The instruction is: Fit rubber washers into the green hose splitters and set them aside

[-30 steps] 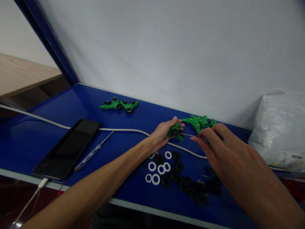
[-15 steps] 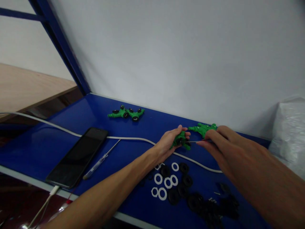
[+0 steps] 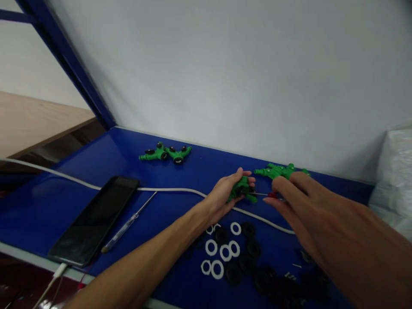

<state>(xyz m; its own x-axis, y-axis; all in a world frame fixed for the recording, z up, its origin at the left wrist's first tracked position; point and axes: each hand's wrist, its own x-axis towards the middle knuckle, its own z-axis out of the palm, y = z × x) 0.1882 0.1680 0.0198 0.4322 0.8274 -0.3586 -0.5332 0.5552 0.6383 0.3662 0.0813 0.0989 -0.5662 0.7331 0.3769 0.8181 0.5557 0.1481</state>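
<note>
My left hand (image 3: 227, 191) is closed around a green Y-shaped hose splitter (image 3: 240, 187) with a black part facing right. In my right hand (image 3: 299, 201) is a thin screwdriver (image 3: 272, 195) with a red collar; its shaft points left, and its tip is at the black part of the splitter. Most of its handle is hidden by my fingers. Just behind my right hand lie more green splitter bodies (image 3: 273, 171). White rings (image 3: 217, 269) and black rings (image 3: 234, 272) are scattered below my hands.
Two green splitters with black knobs (image 3: 178, 155) lie near the wall. At left are a phone (image 3: 95, 221) and a clear-handled screwdriver (image 3: 128, 223). A white cable (image 3: 177, 189) crosses the blue table (image 3: 212, 165). A plastic-wrapped bundle (image 3: 397, 171) stands at right.
My right hand has drawn slightly back, so the screwdriver's red collar now shows. The left hand still holds the splitter. The view has shifted slightly.
</note>
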